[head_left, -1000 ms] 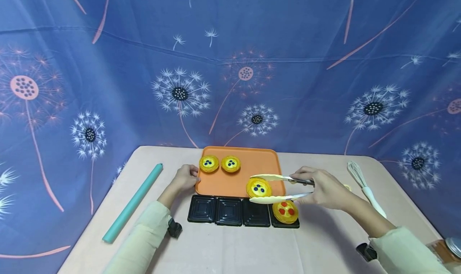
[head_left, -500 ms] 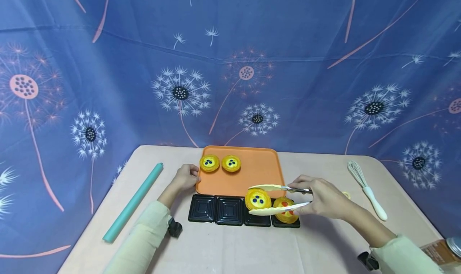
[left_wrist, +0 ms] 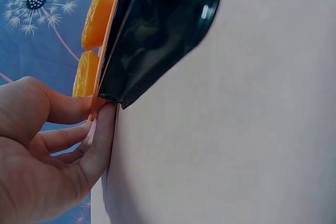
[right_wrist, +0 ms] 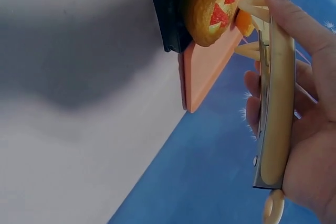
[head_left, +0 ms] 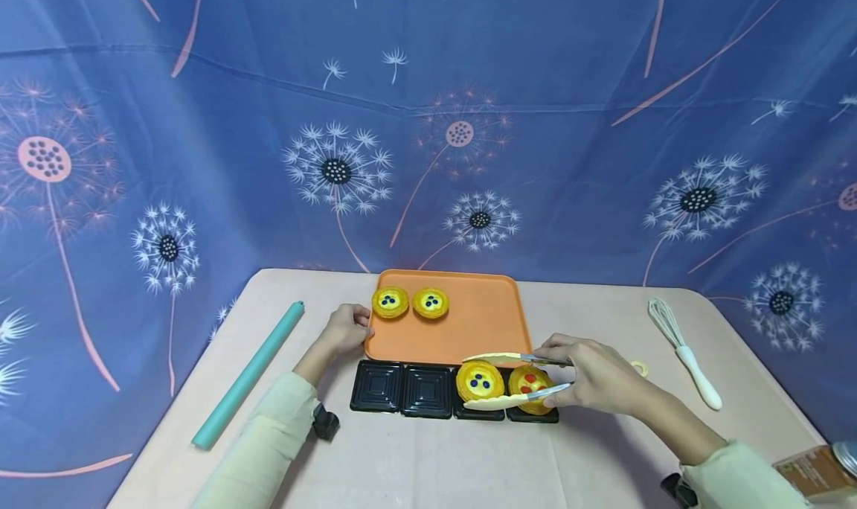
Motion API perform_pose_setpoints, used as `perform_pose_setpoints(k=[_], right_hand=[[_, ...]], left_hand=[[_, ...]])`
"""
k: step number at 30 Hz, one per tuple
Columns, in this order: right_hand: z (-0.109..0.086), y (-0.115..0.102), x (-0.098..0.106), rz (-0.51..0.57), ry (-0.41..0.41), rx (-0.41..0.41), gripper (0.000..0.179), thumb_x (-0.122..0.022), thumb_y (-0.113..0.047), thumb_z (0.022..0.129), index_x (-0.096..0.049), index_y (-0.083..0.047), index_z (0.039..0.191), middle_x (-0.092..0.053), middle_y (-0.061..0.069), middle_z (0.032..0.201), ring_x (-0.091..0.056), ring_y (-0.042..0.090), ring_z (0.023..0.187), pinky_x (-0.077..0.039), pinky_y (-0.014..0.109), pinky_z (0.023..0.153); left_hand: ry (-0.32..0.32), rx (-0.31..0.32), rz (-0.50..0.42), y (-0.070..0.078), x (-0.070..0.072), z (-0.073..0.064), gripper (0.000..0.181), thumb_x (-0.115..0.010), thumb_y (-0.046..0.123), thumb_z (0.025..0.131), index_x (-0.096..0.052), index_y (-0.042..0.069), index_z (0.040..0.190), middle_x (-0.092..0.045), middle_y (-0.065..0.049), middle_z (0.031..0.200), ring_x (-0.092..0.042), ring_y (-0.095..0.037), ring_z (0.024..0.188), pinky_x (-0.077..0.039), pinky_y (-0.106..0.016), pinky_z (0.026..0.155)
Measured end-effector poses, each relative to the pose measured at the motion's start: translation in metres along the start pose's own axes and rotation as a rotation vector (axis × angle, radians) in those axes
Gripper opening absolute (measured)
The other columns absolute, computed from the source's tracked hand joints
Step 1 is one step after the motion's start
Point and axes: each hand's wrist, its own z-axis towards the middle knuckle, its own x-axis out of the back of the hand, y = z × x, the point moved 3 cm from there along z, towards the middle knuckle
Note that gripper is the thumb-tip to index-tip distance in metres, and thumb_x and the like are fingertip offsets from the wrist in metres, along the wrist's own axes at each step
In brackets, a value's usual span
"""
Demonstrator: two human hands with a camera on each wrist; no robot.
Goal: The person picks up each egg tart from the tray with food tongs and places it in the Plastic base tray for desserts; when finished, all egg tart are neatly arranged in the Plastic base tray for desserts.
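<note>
My right hand (head_left: pixel 596 375) grips a pair of tongs (right_wrist: pixel 278 103) with cream scalloped tips. Between those tips is a yellow tart with blue dots (head_left: pixel 480 384), low over the third compartment of the black four-part tray (head_left: pixel 377 388). A tart with red pieces (head_left: pixel 529 381) sits in the rightmost compartment, partly behind the tongs; the right wrist view shows it too. With thumb and fingers, my left hand (head_left: pixel 346 328) pinches the left edge of the orange tray (head_left: pixel 478 319), as the left wrist view shows. Two more blue-dotted tarts (head_left: pixel 390 301) lie on that tray.
A teal rod (head_left: pixel 251 375) lies at the left of the table. To the right are a whisk with a white handle (head_left: pixel 699 379) and, by the lower edge, a brown jar with a metal lid (head_left: pixel 813 470). A blue dandelion-print cloth (head_left: pixel 569 196) hangs behind the table.
My right hand has brought the tongs and the blue-dotted tart toward me and down, from the orange tray's front edge to the black tray's third compartment. My left hand stays put.
</note>
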Motion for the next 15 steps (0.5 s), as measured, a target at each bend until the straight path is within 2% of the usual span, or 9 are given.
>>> perform_pose_setpoints(k=[9, 15], right_hand=[[-0.0001, 0.0001, -0.0024, -0.032, -0.015, -0.029, 0.068, -0.09, -0.047, 0.066, -0.072, -0.011, 0.121, -0.065, -0.014, 0.109, -0.066, 0.015, 0.095, -0.054, 0.039, 0.072], [0.0003, 0.0001, -0.0038, -0.025, -0.006, -0.018, 0.071, -0.09, -0.049, 0.064, -0.072, -0.011, 0.121, -0.064, -0.014, 0.109, -0.065, 0.014, 0.095, -0.054, 0.041, 0.074]], left_hand=[[0.005, 0.002, -0.003, -0.001, -0.0004, 0.001, 0.034, -0.067, -0.005, 0.086, -0.06, -0.009, 0.119, -0.06, -0.014, 0.097, -0.057, -0.023, 0.082, -0.052, -0.029, 0.064], [0.006, 0.009, -0.011, -0.001, -0.0002, 0.0011, 0.034, -0.067, -0.004, 0.086, -0.061, -0.008, 0.119, -0.06, -0.014, 0.097, -0.057, -0.023, 0.082, -0.052, -0.029, 0.062]])
